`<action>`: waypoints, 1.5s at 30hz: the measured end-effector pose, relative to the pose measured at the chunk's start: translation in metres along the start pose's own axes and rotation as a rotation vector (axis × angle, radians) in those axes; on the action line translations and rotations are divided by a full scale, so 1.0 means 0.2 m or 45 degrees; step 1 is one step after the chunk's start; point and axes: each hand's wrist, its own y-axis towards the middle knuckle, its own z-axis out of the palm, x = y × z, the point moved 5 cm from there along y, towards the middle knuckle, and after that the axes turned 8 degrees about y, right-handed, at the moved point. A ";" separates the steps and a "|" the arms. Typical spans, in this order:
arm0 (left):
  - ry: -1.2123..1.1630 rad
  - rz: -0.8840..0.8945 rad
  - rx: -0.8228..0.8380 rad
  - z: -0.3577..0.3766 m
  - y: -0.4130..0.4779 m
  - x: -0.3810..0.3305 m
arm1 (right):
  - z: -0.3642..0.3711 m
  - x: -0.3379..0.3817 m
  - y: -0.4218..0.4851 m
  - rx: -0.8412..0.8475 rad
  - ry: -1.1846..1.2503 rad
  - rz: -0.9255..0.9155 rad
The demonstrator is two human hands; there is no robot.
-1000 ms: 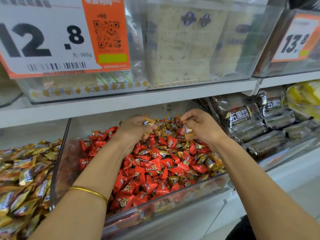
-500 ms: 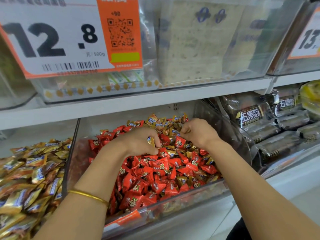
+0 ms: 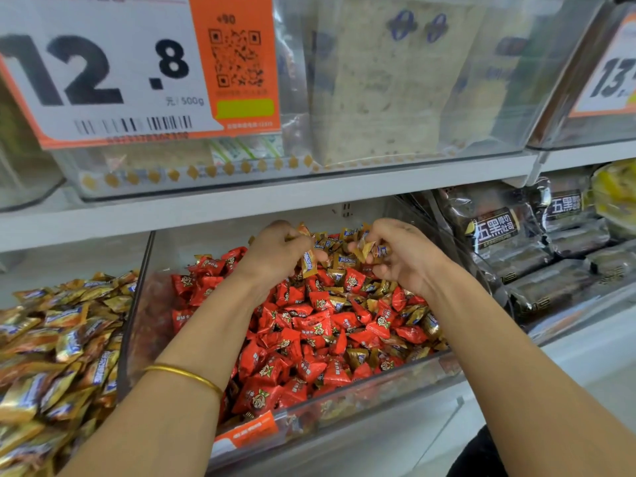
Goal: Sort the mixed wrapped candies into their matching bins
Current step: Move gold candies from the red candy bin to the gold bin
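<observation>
Two hands are up at the back of the middle bin [image 3: 137,321], near each other but not touching. The left hand [image 3: 275,256] is curled round gold candies [image 3: 308,266]. One hangs out below its fingers, long axis near upright, blue label facing the camera. The right hand [image 3: 406,259] pinches at least two more at its fingertips. These lie tilted, with their crimped ends pointing up-left and out to the right. How many each hand holds in all I cannot tell.

These pieces look light and small, with slick, crinkly foil over what is probably a firm centre. They should not be fragile, but they could slip out of a loose handful. The safest hold is across the plump middle. The flat crimped fin at either end also gives a good pinch for lifting one out from among its neighbours.

Below the hands, red candies [image 3: 309,339] fill most of the middle bin, lying every way with no common direction. More gold ones are scattered through them, thickest at the back and along the right side. Much sorting seems left to do.

The left bin [image 3: 62,339] holds only gold wrappers, so it looks like the matching place. It sits just beside the middle bin, with the clear wall between them. A bracelet [image 3: 186,375] circles the left wrist. Dark packs [image 3: 516,256] lie to the right, and a price tag [image 3: 103,70] hangs above.
</observation>
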 end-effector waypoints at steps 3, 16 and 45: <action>-0.172 -0.051 -0.020 0.01 -0.01 0.00 | -0.01 0.01 0.00 -0.061 -0.054 -0.036; 0.463 0.144 0.166 0.07 0.00 -0.10 | -0.02 0.03 0.00 -0.090 -0.538 -0.120; 0.318 0.151 0.165 0.10 0.01 -0.02 | -0.06 0.03 -0.03 0.099 -0.990 -0.210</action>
